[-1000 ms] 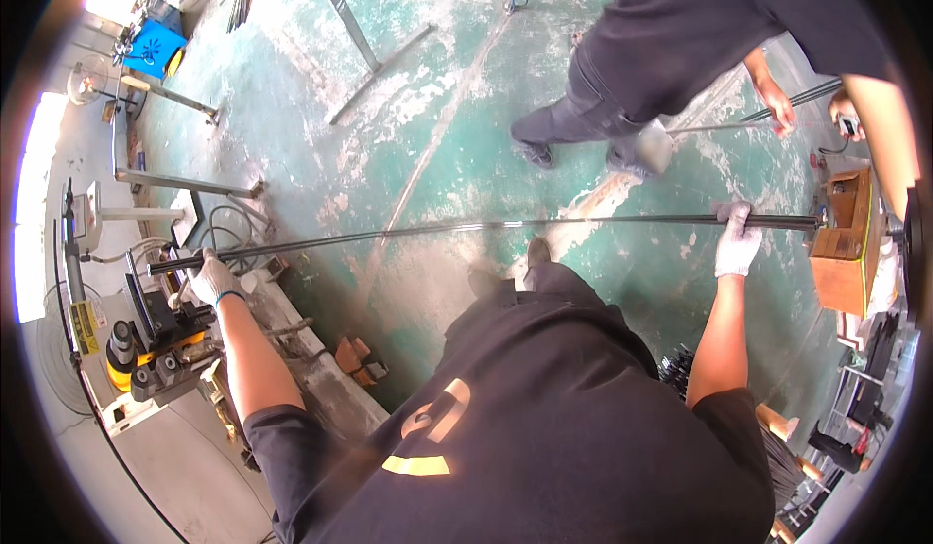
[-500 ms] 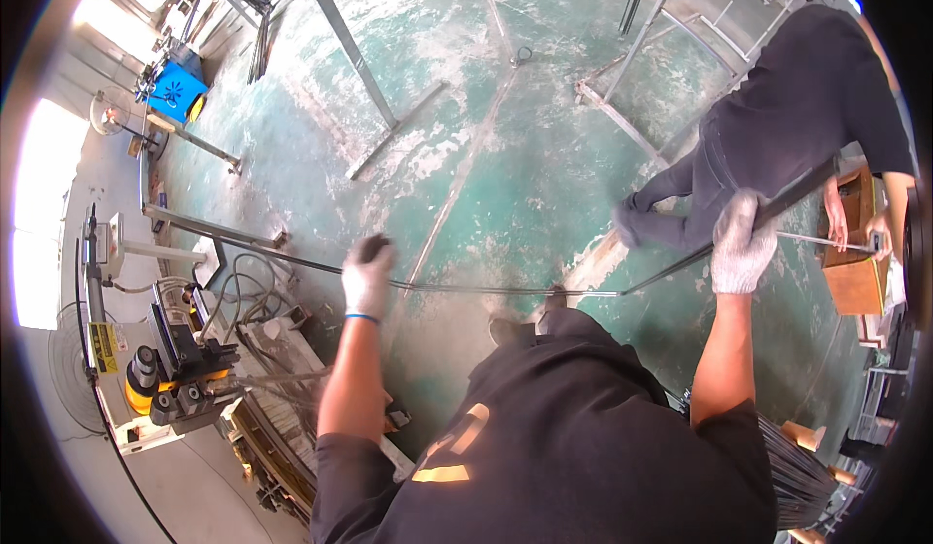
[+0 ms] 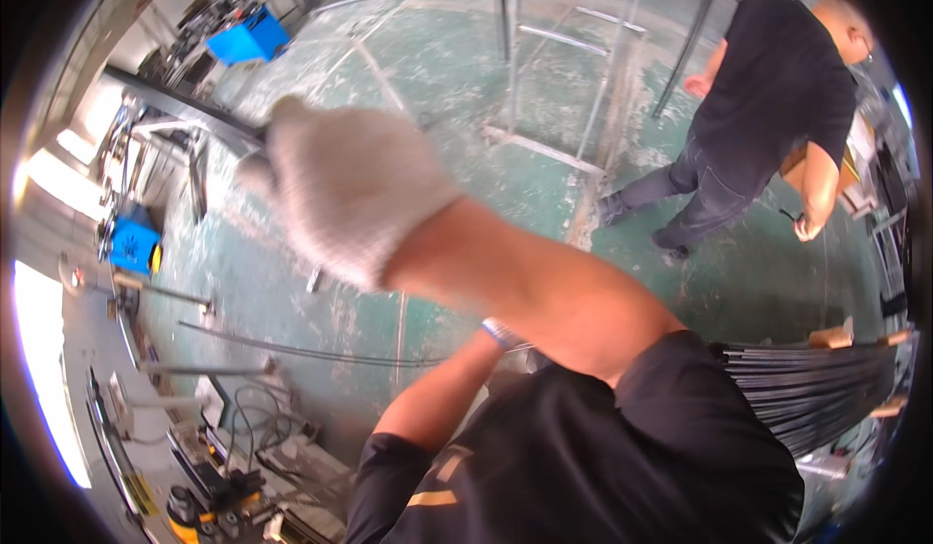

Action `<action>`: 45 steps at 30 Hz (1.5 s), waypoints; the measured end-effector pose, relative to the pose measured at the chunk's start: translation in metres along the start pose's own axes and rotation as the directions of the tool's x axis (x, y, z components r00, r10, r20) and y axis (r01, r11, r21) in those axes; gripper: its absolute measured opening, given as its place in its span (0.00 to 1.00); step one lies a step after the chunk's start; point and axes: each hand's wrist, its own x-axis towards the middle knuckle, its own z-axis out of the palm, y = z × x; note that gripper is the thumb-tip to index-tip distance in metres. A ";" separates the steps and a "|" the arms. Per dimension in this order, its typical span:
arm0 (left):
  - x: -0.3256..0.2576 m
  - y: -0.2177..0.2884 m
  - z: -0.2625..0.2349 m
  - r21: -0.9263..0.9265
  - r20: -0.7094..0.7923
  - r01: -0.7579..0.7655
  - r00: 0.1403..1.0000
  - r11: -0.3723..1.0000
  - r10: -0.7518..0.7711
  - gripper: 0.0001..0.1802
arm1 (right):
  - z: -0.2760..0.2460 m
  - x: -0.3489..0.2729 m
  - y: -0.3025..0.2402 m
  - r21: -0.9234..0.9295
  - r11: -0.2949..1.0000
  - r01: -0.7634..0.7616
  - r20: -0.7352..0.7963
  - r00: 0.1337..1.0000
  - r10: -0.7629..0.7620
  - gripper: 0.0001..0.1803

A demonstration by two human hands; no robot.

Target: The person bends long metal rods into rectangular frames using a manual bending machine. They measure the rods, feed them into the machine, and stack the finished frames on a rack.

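Gloved right hand swings across with a dark metal bar

The right hand (image 3: 350, 189), blurred in its knitted glove, is stretched across the person's front toward the upper left. Its fingers look curled around the near end of a dark metal bar (image 3: 185, 105), which runs from them up and to the left; the exact grip is too blurred to tell. The left hand is hidden behind the right forearm, only its wristband (image 3: 499, 333) showing, so how its fingers stand cannot be told. Below the right fingers, well apart, a pair of slim dark rods (image 3: 292, 352) spans the view above the green floor (image 3: 457, 185); whether they belong with the bar cannot be told.

The bar should prove stiff over a short stretch yet springy along its length, probably smooth and not fragile, with its far end feeling heavy when held from one end. Two holds set well apart, or one near the balance point, would steady it best.

Half a second ago the right fingers gripped a bar out to the right and the left glove was visible near the middle; now the right arm crosses over the left. The co-worker (image 3: 777, 97), bent over then, stands more upright, right of the fingers.
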 end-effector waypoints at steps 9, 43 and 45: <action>0.048 0.131 -0.054 -0.747 0.083 -0.036 0.986 0.664 0.146 0.31 | -0.038 -0.070 0.102 -0.052 0.987 0.153 -0.038 0.987 -0.155 0.17; 0.236 0.395 -0.425 -0.353 -0.173 -0.547 0.835 0.759 0.521 0.21 | -0.347 0.025 0.541 0.130 0.823 -0.553 -0.902 0.279 0.329 0.25; 0.244 0.347 -0.502 -0.396 -0.436 -0.574 0.804 0.717 0.403 0.19 | -0.361 0.072 0.519 0.065 0.816 -0.575 -0.893 0.332 0.305 0.25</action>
